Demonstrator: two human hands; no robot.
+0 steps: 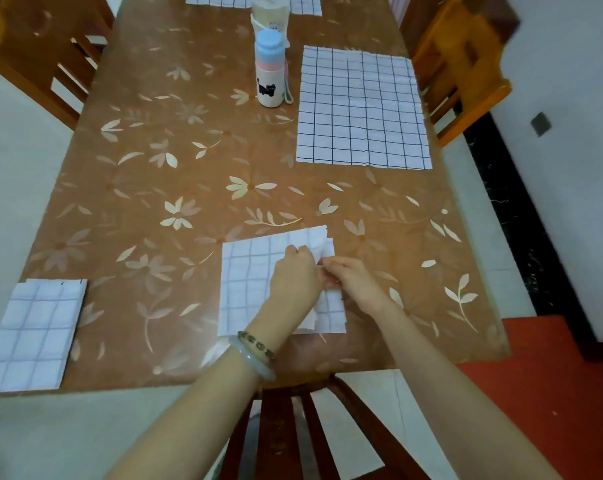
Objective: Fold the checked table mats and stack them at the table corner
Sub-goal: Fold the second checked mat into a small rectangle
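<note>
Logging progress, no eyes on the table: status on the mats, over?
Left grip and right grip both pinching half-folded mat. Folded mat at near-left corner. Flat mat waiting, far right. Blue-capped bottle stands clear.

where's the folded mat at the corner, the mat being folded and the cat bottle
folded mat (33, 334): head view, middle of its top face
mat being folded (244, 285): head view, its bare left half
cat bottle (270, 77): head view, white body just above the cat print
</note>
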